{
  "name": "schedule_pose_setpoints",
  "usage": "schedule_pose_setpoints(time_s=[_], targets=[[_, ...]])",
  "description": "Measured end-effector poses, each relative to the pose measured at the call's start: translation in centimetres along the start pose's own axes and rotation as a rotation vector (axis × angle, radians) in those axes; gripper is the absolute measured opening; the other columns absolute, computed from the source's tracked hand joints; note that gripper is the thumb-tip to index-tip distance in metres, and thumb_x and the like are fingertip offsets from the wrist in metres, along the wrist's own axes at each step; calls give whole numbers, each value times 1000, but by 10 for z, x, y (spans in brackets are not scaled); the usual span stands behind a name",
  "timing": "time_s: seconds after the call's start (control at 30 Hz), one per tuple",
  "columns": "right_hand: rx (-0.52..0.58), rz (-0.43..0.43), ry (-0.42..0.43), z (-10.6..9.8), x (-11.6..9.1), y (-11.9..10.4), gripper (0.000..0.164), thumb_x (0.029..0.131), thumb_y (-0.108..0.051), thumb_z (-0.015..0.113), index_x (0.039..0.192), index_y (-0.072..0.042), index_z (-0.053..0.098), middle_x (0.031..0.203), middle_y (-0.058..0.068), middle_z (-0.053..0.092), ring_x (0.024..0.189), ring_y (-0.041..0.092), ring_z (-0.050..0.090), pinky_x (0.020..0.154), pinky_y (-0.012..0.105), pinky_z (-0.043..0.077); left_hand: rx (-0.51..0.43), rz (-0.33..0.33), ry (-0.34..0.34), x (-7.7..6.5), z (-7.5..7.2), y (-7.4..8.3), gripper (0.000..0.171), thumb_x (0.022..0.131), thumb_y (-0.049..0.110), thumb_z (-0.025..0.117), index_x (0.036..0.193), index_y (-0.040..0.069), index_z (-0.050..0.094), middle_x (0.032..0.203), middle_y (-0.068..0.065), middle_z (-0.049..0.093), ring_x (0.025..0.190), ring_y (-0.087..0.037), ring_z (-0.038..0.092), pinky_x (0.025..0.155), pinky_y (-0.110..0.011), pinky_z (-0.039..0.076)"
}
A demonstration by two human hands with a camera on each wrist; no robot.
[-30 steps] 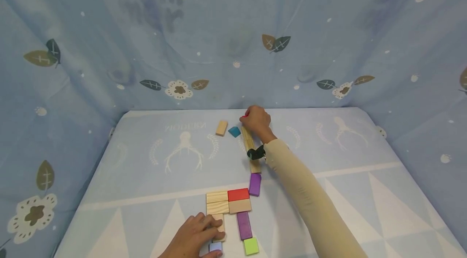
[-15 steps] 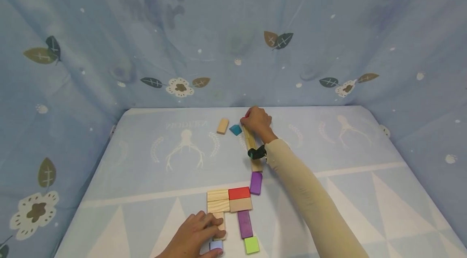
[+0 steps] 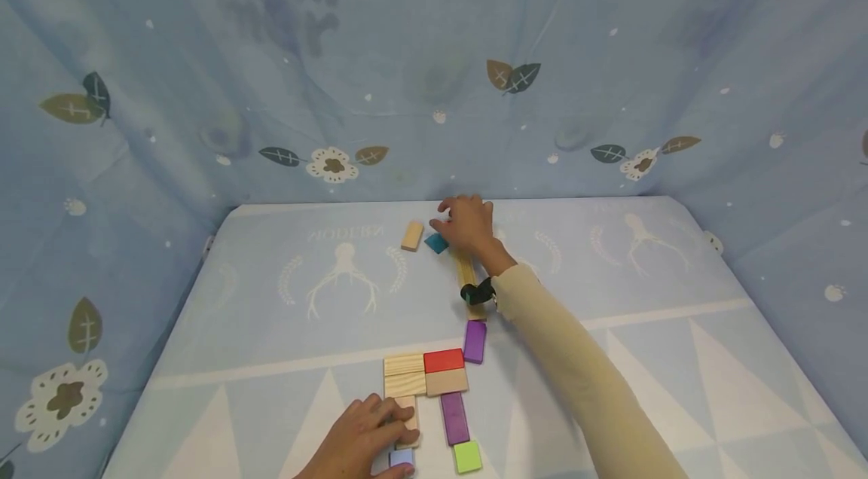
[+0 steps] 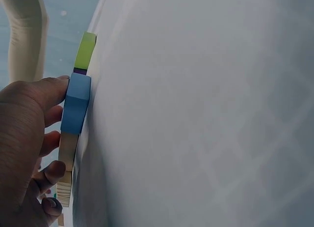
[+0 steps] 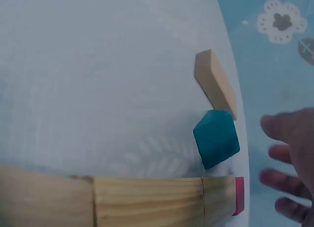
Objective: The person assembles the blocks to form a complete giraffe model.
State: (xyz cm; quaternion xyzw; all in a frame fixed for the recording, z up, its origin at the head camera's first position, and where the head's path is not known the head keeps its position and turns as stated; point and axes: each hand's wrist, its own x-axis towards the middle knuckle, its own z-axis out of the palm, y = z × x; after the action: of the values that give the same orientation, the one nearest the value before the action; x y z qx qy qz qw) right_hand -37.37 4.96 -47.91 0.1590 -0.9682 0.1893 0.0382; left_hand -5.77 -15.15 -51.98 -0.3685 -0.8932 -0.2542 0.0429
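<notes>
My right hand [image 3: 466, 225] hovers with spread fingers over the far end of a row of wooden blocks [image 5: 147, 200], holding nothing. A red block [image 5: 239, 195] caps that row, hidden under the hand in the head view. Close to the thumb lies a teal faceted block [image 5: 216, 138], and past it a loose wooden block [image 3: 412, 236]. My left hand [image 3: 366, 437] rests on the near blocks: its thumb touches a light blue block [image 4: 76, 104], and its fingertips lie on a plain wooden block [image 4: 67, 151].
Purple blocks [image 3: 475, 342], a red block [image 3: 444, 360], wooden blocks [image 3: 404, 375] and a lime green block [image 3: 467, 457] lie flat, joined to the row. A patterned cloth covers the table [image 3: 258, 358], and a blue curtain [image 3: 434, 50] rises behind its far edge.
My right hand has let go of the red block at the row's far end; its fingers have spread and shifted slightly left. The left hand has stayed put.
</notes>
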Motion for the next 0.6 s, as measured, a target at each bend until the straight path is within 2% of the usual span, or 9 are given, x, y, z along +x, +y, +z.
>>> schedule_pose_setpoints(time_s=[0.1, 0.2, 0.5, 0.6], targets=[[-102, -139, -4, 1, -4, -6, 34, 85, -47, 73, 107, -20, 75, 81, -5, 64, 85, 22, 45, 78, 45, 26, 1, -3, 6, 0, 1, 0, 22, 91, 46, 66, 100, 27, 71, 113, 8, 60, 91, -6, 50, 67, -17, 33], [-186, -201, -22, 2, -8, -11, 34, 82, -49, 76, 103, -23, 76, 73, -9, 62, 82, 20, 42, 76, 44, 23, 1, -3, 9, 0, 1, 1, 21, 91, 46, 67, 99, 27, 71, 113, 8, 60, 91, -5, 50, 66, -17, 33], [-238, -229, -105, 3, -10, -19, 39, 75, -54, 80, 103, -27, 77, 75, -11, 65, 86, 18, 45, 80, 45, 24, -1, -33, -41, 0, -1, 1, 24, 92, 48, 65, 101, 27, 71, 112, 8, 60, 91, -5, 49, 66, -17, 32], [-176, -233, -128, 1, -10, -18, 39, 77, -48, 81, 107, -24, 75, 81, -9, 66, 85, 17, 48, 81, 42, 27, -5, -40, -43, 0, 0, 1, 24, 92, 48, 65, 101, 27, 71, 112, 8, 60, 90, -5, 48, 65, -17, 31]])
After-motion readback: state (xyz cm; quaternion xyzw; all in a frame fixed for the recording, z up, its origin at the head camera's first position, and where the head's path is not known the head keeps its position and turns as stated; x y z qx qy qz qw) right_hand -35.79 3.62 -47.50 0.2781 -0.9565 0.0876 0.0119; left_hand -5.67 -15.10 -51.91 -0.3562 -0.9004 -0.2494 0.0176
